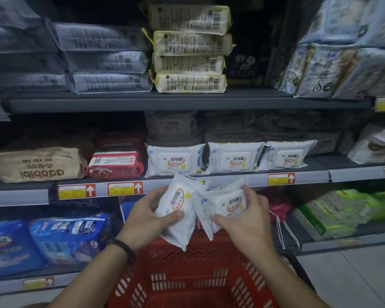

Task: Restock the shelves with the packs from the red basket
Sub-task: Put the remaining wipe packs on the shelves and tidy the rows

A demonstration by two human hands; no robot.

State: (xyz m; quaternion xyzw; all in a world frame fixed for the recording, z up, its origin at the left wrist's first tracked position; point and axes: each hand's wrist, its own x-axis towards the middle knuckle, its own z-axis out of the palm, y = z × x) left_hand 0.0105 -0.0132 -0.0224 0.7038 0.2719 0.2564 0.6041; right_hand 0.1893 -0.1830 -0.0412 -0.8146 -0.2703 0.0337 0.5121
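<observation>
Showing the carrying step between basket and shelf: two white packs are held above the red basket (193, 283), just below and in front of the lip of the middle shelf (231, 180). The first pack (178, 200) is gripped by the left hand (147, 215), its label turned sideways. The fingers (174, 215) are closed round it, with the thumb laid across its face. The second pack (228, 203) is gripped in the same way by the right hand (246, 216). The two packs touch at their inner edges. A row of matching packs (233, 161) is seen along the front of the middle shelf, with more behind. The next move is judged to call for both packs to be raised over the lip, turned label-forward and set down on or beside that row, where little free space is apparent.
</observation>
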